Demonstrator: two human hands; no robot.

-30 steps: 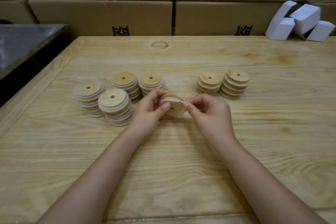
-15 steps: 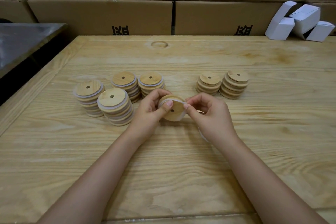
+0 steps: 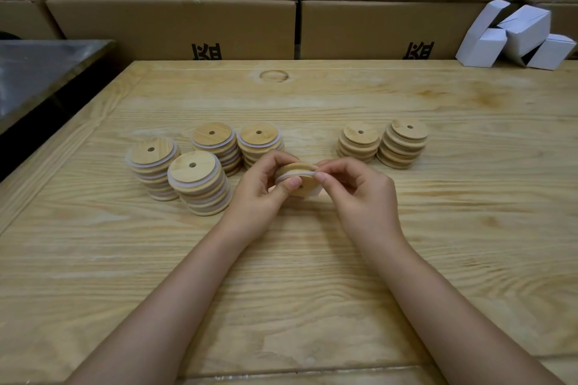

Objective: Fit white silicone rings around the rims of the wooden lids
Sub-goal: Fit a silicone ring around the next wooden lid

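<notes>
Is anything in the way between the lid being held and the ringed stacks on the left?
Nothing visible. The left hand and right hand hold the lid, and just open tabletop separates it from the front ringed stack.

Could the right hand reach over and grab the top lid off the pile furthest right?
Probably yes, once it lets go. The right hand now pinches the white ring on the held lid, but only bare table lies between it and that stack.

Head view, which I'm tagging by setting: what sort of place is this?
Probably a packing or assembly workshop, perhaps a stockroom: cardboard cartons are stacked behind the wooden worktable, stacks of wooden lids sit on it, and folded white boxes lie at its far right corner.
</notes>
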